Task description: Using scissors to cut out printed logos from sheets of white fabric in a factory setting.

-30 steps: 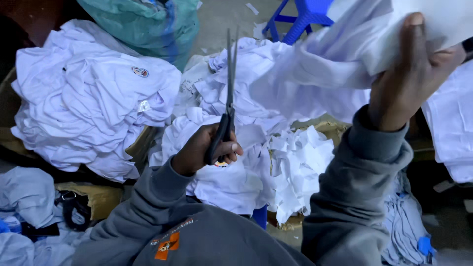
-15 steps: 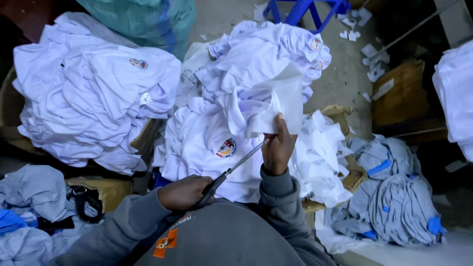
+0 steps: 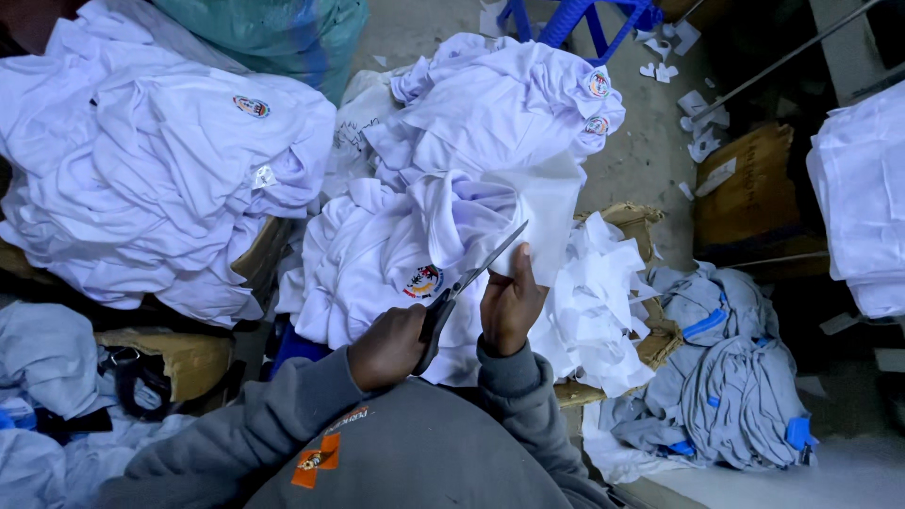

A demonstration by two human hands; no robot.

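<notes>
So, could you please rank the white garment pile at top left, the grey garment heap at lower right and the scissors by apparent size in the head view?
1. White garment pile, clearly largest.
2. Grey garment heap.
3. Scissors, held in the left hand; they are nearer the camera, yet look smallest.

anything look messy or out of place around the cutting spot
Yes. White offcuts spill over a crushed cardboard box beside the right hand, and paper-like scraps lie scattered on the concrete floor near the blue stool. The left hand holds the scissors.
</notes>
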